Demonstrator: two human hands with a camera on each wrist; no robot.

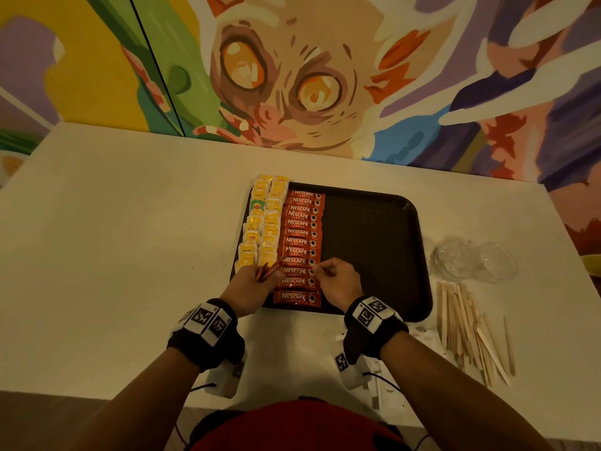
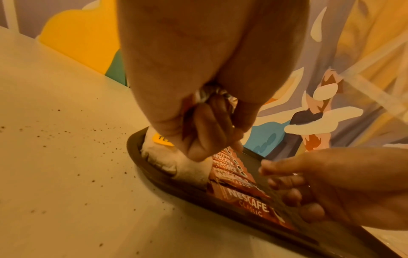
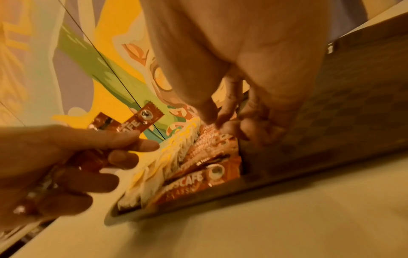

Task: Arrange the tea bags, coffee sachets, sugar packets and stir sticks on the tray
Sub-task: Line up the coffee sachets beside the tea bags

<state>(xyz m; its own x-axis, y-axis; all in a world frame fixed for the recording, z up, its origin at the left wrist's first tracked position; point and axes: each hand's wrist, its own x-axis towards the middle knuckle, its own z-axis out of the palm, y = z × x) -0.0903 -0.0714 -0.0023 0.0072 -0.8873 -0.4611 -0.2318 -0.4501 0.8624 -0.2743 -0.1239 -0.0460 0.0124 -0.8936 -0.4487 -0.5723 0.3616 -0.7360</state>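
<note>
- Table (image 1: pixel 130 222): a pale top set against a painted wall mural (image 1: pixel 292 76); dark specks lie scattered on it just left of the tray's left rim.
- Tea bags (image 1: pixel 264 222): two columns of yellow-tagged bags along the tray's left edge, running from its far left corner to near its front left corner; some overhang the rim.
- Left hand (image 1: pixel 257 281): over the tray's front left corner, fingers curled round a small bundle of spare coffee sachets (image 1: pixel 268 271), whose ends stick out past the fingertips.
- Coffee sachets in the column (image 1: pixel 300 242): red Nescafe sticks laid crosswise and overlapping, just right of the tea bags, from the far edge to the front edge.
- Right hand (image 1: pixel 338 281): at the right ends of the nearer sachets in the column, fingers bent, thumb and forefinger pinching the end of one of them.
- Tray (image 1: pixel 374 242): dark, textured, rounded corners; its right half is bare.
- Sugar packets (image 1: pixel 387 388): white, on the table near its front edge, partly hidden under the right wrist.
- Clear plastic lids (image 1: pixel 471 258): on the table just right of the tray.
- Stir sticks (image 1: pixel 468 327): a loose wooden pile on the table beside the tray's front right corner.
</note>
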